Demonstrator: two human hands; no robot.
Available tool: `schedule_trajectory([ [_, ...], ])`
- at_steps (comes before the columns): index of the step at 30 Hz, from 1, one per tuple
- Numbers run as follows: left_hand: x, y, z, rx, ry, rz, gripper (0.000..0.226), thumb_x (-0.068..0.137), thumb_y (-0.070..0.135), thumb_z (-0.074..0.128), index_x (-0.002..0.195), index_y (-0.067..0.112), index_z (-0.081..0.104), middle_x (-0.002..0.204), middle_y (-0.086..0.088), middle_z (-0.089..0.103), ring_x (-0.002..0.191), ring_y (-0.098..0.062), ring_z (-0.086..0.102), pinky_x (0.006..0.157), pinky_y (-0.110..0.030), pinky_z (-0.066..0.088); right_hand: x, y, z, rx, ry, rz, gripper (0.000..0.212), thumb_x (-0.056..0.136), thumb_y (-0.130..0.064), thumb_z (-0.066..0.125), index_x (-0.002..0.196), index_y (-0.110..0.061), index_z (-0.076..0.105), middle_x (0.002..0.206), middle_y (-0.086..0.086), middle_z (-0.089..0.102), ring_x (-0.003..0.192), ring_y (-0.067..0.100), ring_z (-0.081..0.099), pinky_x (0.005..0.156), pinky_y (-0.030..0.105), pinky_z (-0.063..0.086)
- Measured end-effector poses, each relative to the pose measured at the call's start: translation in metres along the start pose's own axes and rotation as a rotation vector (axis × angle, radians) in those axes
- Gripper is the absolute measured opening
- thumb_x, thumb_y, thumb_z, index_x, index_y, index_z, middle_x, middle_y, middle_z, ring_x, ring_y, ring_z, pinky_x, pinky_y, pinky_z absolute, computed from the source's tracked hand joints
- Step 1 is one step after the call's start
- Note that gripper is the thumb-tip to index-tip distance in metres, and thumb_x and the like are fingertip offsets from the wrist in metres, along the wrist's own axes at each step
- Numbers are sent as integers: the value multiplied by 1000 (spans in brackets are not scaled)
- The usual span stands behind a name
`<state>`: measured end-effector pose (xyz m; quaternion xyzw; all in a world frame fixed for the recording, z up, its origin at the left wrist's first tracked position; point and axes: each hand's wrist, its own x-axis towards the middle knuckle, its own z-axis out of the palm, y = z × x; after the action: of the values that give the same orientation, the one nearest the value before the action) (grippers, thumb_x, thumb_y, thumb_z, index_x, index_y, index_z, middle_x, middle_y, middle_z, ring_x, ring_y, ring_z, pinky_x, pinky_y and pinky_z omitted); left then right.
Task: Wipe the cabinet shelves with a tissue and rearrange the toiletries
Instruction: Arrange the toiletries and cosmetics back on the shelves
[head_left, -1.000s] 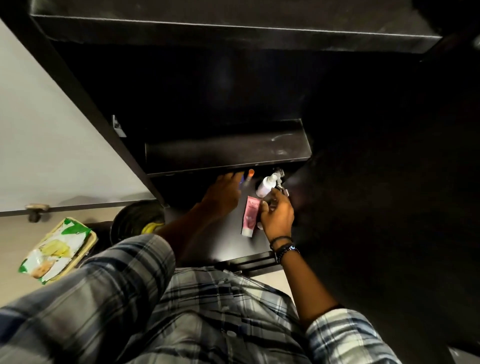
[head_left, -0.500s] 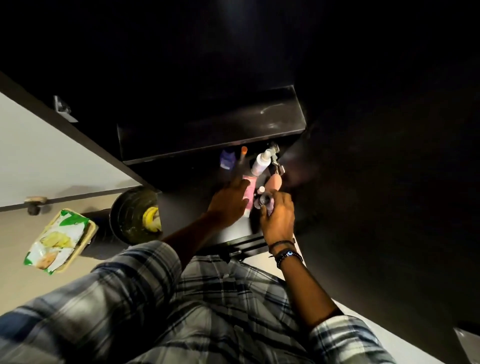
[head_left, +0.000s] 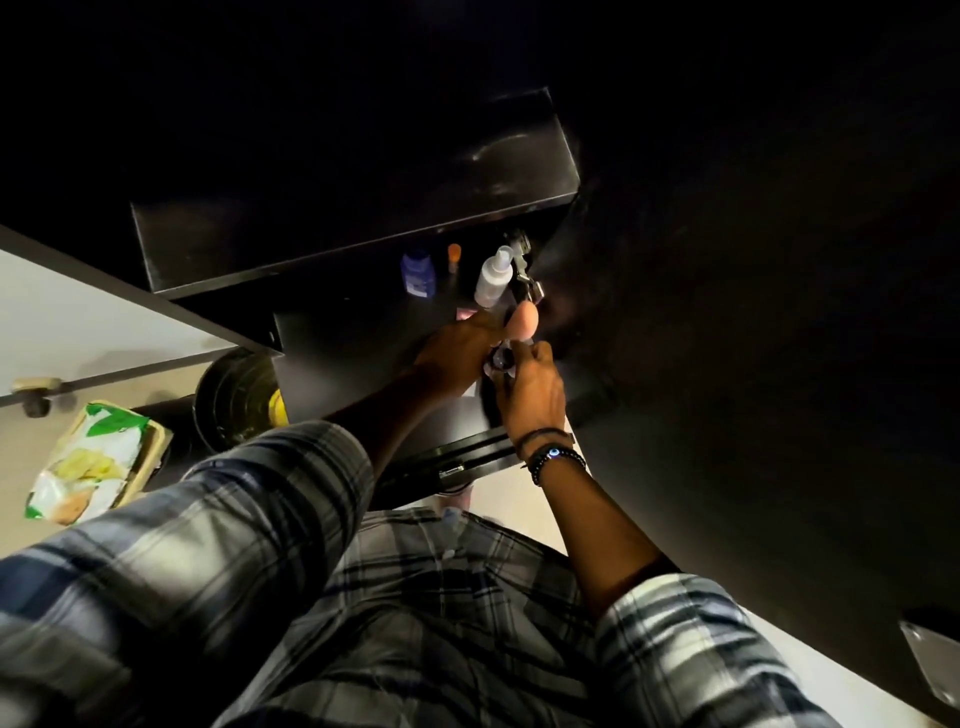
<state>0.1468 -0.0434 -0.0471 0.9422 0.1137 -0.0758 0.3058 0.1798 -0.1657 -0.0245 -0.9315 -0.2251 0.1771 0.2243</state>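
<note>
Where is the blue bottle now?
In the head view, the blue bottle stands deep on the lower shelf, left of the orange-capped tube.

Shelf (head_left: 363, 208): black board, matt with a faint sheen, pale smears towards its right end.
Spray bottle (head_left: 491, 278): white plastic, smooth, dull gloss.
Blue bottle (head_left: 418, 273): plastic, glossy.
Peach bottle (head_left: 524, 322): smooth with a soft sheen; material cannot be told.
Hinge (head_left: 523, 270): bare metal, bright and shiny.
Sleeve (head_left: 234, 519): woven checked cloth, matt.
Bracelet (head_left: 556, 457): dark beads, glossy.
Packet (head_left: 88, 462): lower left of the frame, plastic film, glossy and crinkled.
Plate (head_left: 930, 660): lower right, grey metal, dull.
</note>
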Motion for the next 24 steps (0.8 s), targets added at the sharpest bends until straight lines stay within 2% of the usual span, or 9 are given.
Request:
schedule_trajectory([
  [3,3,-5,4,48,40,-17,20,90,13,47,103,8,62,108,-11,64,99,-28,62,82,-33,46,5,1,0,-33,-38,43,29,91,-19,57,116,-5,58,116,17,53,95,39,59,77,41,47],
  [6,1,-4,4,59,55,-18,22,91,12,48,107,9,63,107,-11,66,99,-27,62,84,-33,46,6,4,0,-5,-52,28,32,90,-21,59,118,-6,57,118,16,53,97,38,60,81,42,51],
  [11,-19,8,-11,56,158,-80,21,91,14,50,111,12,59,108,-13,65,94,-34,65,75,-42,51,0,3,-18,77,-21,-20,40,84,-27,68,119,-9,59,111,14,54,93,34,61,77,38,52],
  [14,-49,16,-29,69,194,-154,33,89,13,53,121,16,56,118,-12,63,97,-36,64,77,-43,52,-9,-5,-39,173,13,-41,39,78,-27,74,113,-11,64,104,9,55,89,28,61,72,25,46],
  [17,-83,29,-56,-36,348,-143,37,84,19,51,120,12,60,119,-16,63,99,-36,65,78,-44,55,-15,-18,-54,256,51,-77,28,72,-26,80,93,-11,69,98,6,61,88,19,61,68,12,35],
  [20,-116,43,-89,-136,511,-132,35,85,29,41,115,22,57,115,-12,65,102,-30,64,81,-38,55,-17,-43,-66,377,38,-204,23,73,-18,79,92,-13,68,96,3,66,85,15,64,65,6,41],
  [22,-132,44,-105,-218,594,-172,29,89,32,41,112,25,56,113,-7,64,103,-23,62,82,-34,52,-20,-61,-73,479,4,-239,24,75,-18,77,96,-14,65,94,2,68,80,11,65,65,9,47],
  [24,-147,42,-122,-235,654,-203,23,93,26,47,113,23,57,112,0,62,100,-15,62,82,-29,49,-25,-82,-80,537,22,-317,26,77,-18,77,98,-15,62,88,-3,68,76,10,65,66,19,52],
])
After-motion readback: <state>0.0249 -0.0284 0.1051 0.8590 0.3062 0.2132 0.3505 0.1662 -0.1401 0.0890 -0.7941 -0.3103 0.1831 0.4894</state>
